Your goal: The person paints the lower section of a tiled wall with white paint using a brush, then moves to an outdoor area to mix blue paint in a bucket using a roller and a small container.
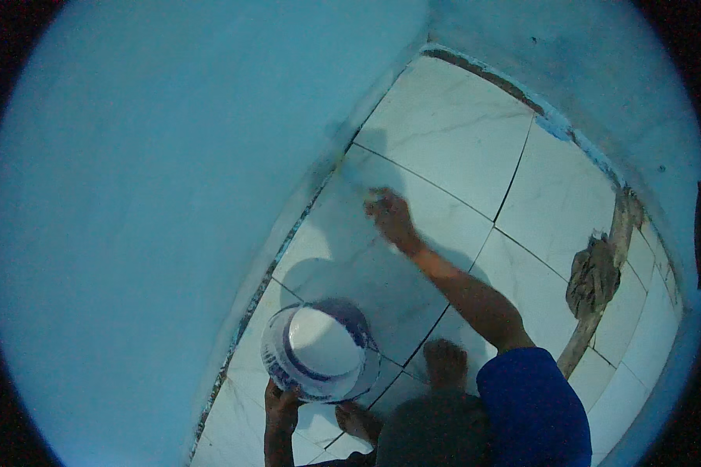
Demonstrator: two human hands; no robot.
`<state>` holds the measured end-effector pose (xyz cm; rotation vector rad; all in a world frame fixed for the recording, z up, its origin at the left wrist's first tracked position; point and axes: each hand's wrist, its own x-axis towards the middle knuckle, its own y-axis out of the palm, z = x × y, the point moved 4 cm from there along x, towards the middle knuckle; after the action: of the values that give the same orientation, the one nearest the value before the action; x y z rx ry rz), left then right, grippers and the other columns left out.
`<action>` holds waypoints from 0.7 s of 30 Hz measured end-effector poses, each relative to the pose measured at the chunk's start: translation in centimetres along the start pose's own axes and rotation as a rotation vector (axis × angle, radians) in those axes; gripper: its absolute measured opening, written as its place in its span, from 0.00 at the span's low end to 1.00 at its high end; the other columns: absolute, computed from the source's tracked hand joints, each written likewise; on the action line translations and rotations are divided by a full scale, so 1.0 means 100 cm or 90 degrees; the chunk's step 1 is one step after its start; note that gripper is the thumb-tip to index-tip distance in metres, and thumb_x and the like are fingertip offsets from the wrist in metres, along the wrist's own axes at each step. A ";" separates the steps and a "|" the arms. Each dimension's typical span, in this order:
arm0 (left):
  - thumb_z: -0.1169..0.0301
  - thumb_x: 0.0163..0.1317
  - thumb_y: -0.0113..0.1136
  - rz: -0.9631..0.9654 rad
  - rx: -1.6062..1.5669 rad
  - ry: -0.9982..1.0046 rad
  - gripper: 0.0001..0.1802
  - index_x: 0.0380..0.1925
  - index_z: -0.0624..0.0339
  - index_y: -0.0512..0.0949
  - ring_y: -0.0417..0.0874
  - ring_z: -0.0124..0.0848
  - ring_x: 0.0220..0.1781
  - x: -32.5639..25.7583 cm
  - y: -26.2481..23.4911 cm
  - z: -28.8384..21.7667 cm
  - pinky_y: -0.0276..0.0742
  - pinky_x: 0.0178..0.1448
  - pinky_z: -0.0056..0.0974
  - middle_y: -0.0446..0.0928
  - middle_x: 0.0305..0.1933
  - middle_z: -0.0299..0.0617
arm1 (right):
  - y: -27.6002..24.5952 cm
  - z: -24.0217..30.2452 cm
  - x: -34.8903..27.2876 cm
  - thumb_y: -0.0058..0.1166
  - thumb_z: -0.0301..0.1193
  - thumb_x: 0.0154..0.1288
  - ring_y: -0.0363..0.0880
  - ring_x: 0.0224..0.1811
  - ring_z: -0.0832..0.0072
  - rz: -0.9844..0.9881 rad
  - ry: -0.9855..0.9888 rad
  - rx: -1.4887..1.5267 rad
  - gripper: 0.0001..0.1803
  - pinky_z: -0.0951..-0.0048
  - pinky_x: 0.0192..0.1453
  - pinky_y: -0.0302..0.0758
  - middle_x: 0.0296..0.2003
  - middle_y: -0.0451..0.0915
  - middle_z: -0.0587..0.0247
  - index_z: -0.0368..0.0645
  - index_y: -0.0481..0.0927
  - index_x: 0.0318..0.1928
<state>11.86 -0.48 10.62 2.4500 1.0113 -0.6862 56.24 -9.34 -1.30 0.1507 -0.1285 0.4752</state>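
A whitish bucket (271, 354) with dark markings and a thin wire handle is at the lower middle, tilted toward me. Pale, whitish liquid (325, 340) shows inside it. My left hand (283, 395) grips the bucket's near left side, its fingers partly hidden. My right hand (392, 218) is stretched forward over the floor, toward the foot of the blue wall (156, 194). Its fingers are bent together around something thin and pale, too blurred to name.
White tiles (459, 101) with dark joints cover the floor. A rough gap runs along the back wall's foot (506, 78). To the right lies a long wooden pole (580, 342) with a crumpled grey-brown cloth (592, 278) on it. My bare feet (445, 362) are near the bucket.
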 end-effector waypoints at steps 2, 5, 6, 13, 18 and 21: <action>0.67 0.53 0.69 -0.034 0.000 -0.006 0.41 0.67 0.65 0.62 0.80 0.44 0.58 -0.002 -0.011 0.004 0.82 0.57 0.48 0.75 0.60 0.49 | -0.031 0.006 0.054 0.52 0.30 0.69 0.76 0.27 0.79 -0.068 0.101 0.557 0.14 0.75 0.34 0.74 0.31 0.83 0.64 0.40 0.79 0.53; 0.69 0.54 0.67 -0.032 0.022 -0.026 0.40 0.66 0.66 0.62 0.80 0.43 0.58 0.002 -0.020 0.009 0.82 0.56 0.47 0.75 0.59 0.49 | -0.114 0.032 0.145 0.56 0.32 0.67 0.73 0.24 0.82 -0.206 -0.060 -0.186 0.15 0.77 0.27 0.69 0.30 0.83 0.65 0.41 0.80 0.52; 0.69 0.55 0.67 -0.022 0.032 -0.036 0.40 0.66 0.67 0.62 0.80 0.42 0.58 0.006 -0.025 0.014 0.82 0.56 0.46 0.75 0.59 0.49 | -0.139 0.028 0.169 0.57 0.33 0.67 0.73 0.23 0.83 -0.233 -0.084 -0.192 0.16 0.77 0.27 0.68 0.30 0.83 0.64 0.41 0.81 0.52; 0.74 0.57 0.67 -0.065 -0.048 -0.119 0.32 0.62 0.61 0.67 0.81 0.39 0.51 0.011 -0.076 0.043 0.82 0.52 0.44 0.76 0.53 0.44 | -0.194 0.029 0.280 0.58 0.32 0.65 0.73 0.22 0.83 -0.324 -0.075 -0.183 0.17 0.77 0.24 0.69 0.29 0.84 0.63 0.40 0.82 0.52; 0.74 0.57 0.66 -0.080 -0.044 -0.105 0.32 0.62 0.61 0.67 0.81 0.40 0.52 0.003 -0.063 0.036 0.82 0.52 0.45 0.76 0.54 0.45 | -0.164 0.020 0.295 0.58 0.31 0.65 0.76 0.24 0.80 -0.300 -0.041 -0.125 0.16 0.76 0.28 0.72 0.28 0.84 0.62 0.39 0.83 0.52; 0.75 0.57 0.66 -0.044 -0.041 -0.096 0.32 0.63 0.61 0.67 0.81 0.40 0.53 0.019 -0.054 0.035 0.82 0.53 0.45 0.76 0.55 0.45 | -0.169 0.010 0.279 0.58 0.34 0.64 0.80 0.30 0.70 -0.327 -0.169 -0.373 0.16 0.68 0.35 0.76 0.31 0.85 0.58 0.40 0.84 0.49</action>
<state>8.09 2.23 5.85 2.2789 1.0456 -0.8348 88.56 -11.91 2.14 -0.3257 -0.4691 -0.1093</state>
